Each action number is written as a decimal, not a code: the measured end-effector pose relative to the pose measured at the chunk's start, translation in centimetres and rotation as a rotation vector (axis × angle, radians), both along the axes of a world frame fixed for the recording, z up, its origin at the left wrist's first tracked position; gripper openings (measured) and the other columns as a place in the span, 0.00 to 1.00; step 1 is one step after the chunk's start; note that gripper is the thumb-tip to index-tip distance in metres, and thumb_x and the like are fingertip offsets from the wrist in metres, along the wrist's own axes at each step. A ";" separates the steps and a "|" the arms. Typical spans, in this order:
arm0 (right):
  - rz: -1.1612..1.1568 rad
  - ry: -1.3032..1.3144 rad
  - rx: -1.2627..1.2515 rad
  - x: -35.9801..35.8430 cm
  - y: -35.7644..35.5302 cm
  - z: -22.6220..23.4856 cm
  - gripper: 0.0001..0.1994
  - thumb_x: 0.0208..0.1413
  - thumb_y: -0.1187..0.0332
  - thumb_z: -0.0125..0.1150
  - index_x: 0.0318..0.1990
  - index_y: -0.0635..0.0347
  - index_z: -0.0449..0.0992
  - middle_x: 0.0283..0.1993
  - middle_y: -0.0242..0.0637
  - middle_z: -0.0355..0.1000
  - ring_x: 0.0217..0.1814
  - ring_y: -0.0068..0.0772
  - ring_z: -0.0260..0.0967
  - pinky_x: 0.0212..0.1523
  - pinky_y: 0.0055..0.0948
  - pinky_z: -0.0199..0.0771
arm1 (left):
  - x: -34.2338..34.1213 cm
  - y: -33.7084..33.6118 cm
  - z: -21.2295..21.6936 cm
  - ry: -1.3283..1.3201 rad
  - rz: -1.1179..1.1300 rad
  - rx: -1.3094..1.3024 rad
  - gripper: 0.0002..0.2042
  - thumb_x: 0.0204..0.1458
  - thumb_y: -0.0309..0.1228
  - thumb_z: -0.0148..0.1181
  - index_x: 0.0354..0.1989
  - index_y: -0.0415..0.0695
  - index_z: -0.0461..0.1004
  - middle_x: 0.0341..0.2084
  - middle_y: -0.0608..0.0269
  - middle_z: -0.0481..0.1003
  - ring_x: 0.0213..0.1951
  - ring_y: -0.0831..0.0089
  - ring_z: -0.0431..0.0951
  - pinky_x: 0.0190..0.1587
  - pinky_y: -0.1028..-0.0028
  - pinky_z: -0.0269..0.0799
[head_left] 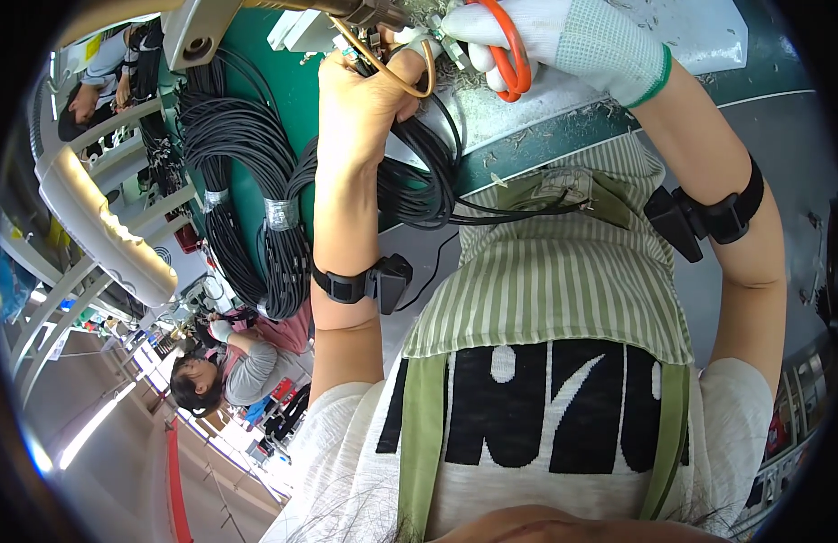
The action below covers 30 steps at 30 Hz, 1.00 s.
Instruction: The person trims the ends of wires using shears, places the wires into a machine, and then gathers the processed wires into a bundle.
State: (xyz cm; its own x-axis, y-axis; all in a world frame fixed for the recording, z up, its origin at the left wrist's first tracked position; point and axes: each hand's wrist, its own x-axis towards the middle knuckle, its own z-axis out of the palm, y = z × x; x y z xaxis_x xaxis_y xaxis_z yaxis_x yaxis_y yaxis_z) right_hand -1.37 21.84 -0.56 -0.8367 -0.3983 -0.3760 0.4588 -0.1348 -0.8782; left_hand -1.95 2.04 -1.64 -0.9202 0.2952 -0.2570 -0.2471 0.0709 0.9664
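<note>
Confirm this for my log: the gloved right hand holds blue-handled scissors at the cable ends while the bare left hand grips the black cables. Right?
Not quite. In the head view the scissors in the gloved right hand have orange handles, not blue. The rest stands: the bare left hand grips the black cables.

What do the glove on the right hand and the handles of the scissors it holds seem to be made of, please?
The glove looks like white knitted fabric, probably cotton: a ribbed weave shows, with a green hem at the cuff. The scissor handles look like smooth orange plastic with a slight gloss. The blades are hidden.
</note>
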 end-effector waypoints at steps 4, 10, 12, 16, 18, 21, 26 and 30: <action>-0.016 -0.014 -0.019 0.1 -0.1 -0.2 0.10 0.52 0.68 0.59 0.25 0.68 0.72 0.19 0.38 0.69 0.17 0.27 0.69 0.15 0.23 0.63 | 0.0 0.0 0.1 0.003 0.002 0.000 0.04 0.45 0.18 0.57 0.25 0.40 0.69 0.12 0.70 0.65 0.11 0.84 0.61 0.13 0.83 0.54; -0.003 0.066 -0.003 0.1 0.0 -0.8 0.12 0.52 0.67 0.59 0.25 0.69 0.72 0.19 0.39 0.70 0.17 0.27 0.69 0.14 0.23 0.63 | 0.1 0.0 0.0 0.013 -0.016 -0.007 0.04 0.46 0.18 0.57 0.23 0.40 0.69 0.12 0.70 0.66 0.11 0.84 0.61 0.13 0.82 0.54; 0.003 0.037 -0.003 0.1 0.1 -0.3 0.11 0.52 0.67 0.59 0.25 0.69 0.72 0.19 0.39 0.70 0.17 0.27 0.69 0.14 0.23 0.63 | 0.0 0.0 0.1 0.019 -0.014 -0.023 0.04 0.46 0.18 0.57 0.23 0.39 0.70 0.12 0.70 0.66 0.11 0.84 0.61 0.13 0.82 0.54; 0.028 -0.031 0.001 0.0 0.0 0.3 0.11 0.51 0.69 0.58 0.24 0.69 0.72 0.19 0.39 0.70 0.17 0.27 0.69 0.14 0.23 0.63 | 0.3 -0.3 0.1 0.034 -0.024 -0.031 0.03 0.46 0.19 0.57 0.24 0.38 0.71 0.12 0.69 0.67 0.11 0.84 0.62 0.13 0.82 0.54; 0.059 -0.063 0.004 0.0 -0.1 0.3 0.10 0.51 0.69 0.57 0.24 0.69 0.72 0.20 0.39 0.70 0.17 0.27 0.68 0.14 0.22 0.63 | 0.4 -0.3 0.1 0.037 -0.032 -0.030 0.02 0.46 0.19 0.57 0.25 0.38 0.71 0.12 0.69 0.67 0.11 0.84 0.62 0.13 0.82 0.55; 0.026 -0.065 0.020 0.0 0.0 0.2 0.10 0.50 0.70 0.57 0.24 0.69 0.73 0.19 0.39 0.70 0.17 0.27 0.68 0.14 0.23 0.63 | 0.3 -0.2 0.2 0.056 -0.049 -0.019 0.01 0.46 0.19 0.57 0.26 0.37 0.71 0.12 0.69 0.67 0.12 0.84 0.62 0.13 0.82 0.55; 0.010 -0.069 0.031 0.0 -0.1 0.5 0.10 0.51 0.70 0.57 0.24 0.68 0.72 0.19 0.39 0.70 0.17 0.27 0.69 0.14 0.23 0.64 | 0.5 0.1 0.4 0.037 -0.004 0.002 0.01 0.46 0.19 0.57 0.25 0.37 0.71 0.12 0.70 0.66 0.12 0.84 0.62 0.13 0.82 0.55; 0.010 -0.035 -0.015 0.0 0.0 0.1 0.10 0.51 0.69 0.58 0.24 0.68 0.73 0.20 0.38 0.70 0.18 0.26 0.69 0.16 0.23 0.65 | 0.4 0.0 0.4 0.049 -0.020 -0.025 0.01 0.47 0.19 0.56 0.26 0.37 0.71 0.12 0.70 0.66 0.12 0.84 0.61 0.13 0.82 0.54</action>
